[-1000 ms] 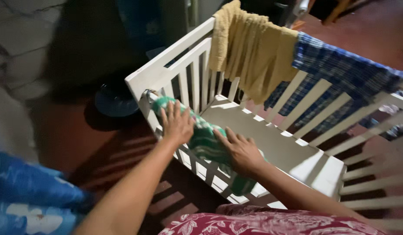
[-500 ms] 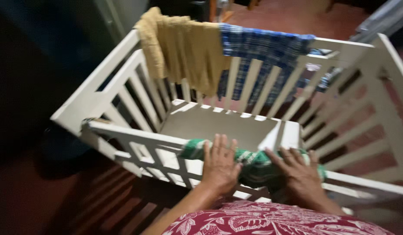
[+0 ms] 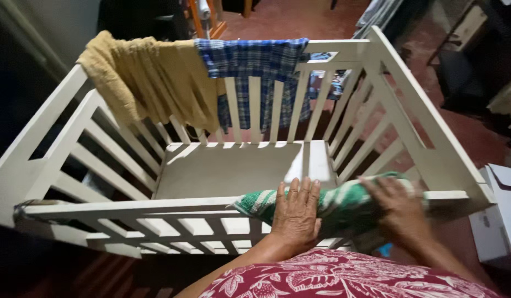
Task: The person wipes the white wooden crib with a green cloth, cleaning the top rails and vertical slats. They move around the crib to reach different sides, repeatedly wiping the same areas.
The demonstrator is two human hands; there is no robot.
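Both hands press a green-and-white striped cloth point(image 3: 327, 204) onto a white crib's near rail point(image 3: 128, 207)
The left hand point(image 3: 294, 212) and right hand point(image 3: 396, 207) lie flat on the cloth; a tan towel point(image 3: 150, 83) and a blue plaid cloth point(image 3: 255, 58) hang over the far rail

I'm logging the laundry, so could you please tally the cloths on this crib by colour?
Green-and-white striped cloth, on the near rail under both hands: 1
Mustard-yellow cloth, over the far rail: 1
Blue plaid cloth, over the far rail: 1
Total: 3
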